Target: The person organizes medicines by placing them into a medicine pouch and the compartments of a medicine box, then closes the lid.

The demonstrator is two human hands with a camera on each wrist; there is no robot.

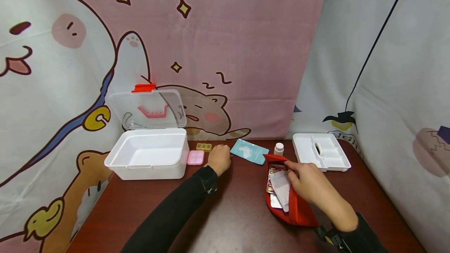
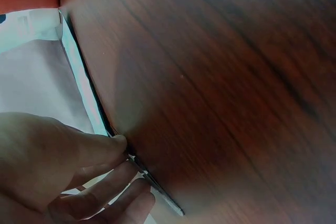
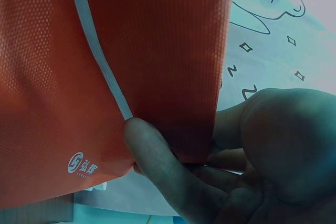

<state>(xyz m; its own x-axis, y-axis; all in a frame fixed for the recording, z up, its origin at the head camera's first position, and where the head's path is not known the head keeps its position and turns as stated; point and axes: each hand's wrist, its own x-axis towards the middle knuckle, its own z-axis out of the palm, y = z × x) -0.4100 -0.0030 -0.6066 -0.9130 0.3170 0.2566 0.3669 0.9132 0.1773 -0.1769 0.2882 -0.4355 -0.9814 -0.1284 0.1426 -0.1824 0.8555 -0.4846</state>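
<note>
My left hand (image 1: 219, 159) is low over the table between the pillboxes and a teal packet (image 1: 249, 151). In the left wrist view its thumb and fingers pinch a slim metal tool (image 2: 167, 200); most of it is hidden, so its kind is unclear. A red zip pouch (image 1: 303, 211) stands open on the right, with white packets (image 1: 280, 188) and a blister pack inside. My right hand (image 1: 309, 182) grips the pouch's upper edge. The right wrist view shows the thumb on the red fabric (image 3: 173, 66) beside a grey zip strip.
A white box (image 1: 149, 173) with its clear lid raised stands at the left. Beside it lie a pink pillbox (image 1: 195, 157) and a yellow pillbox (image 1: 204, 147). A white bottle (image 1: 279, 149) and a divided white tray (image 1: 306, 143) holding a small white roll are at the back right.
</note>
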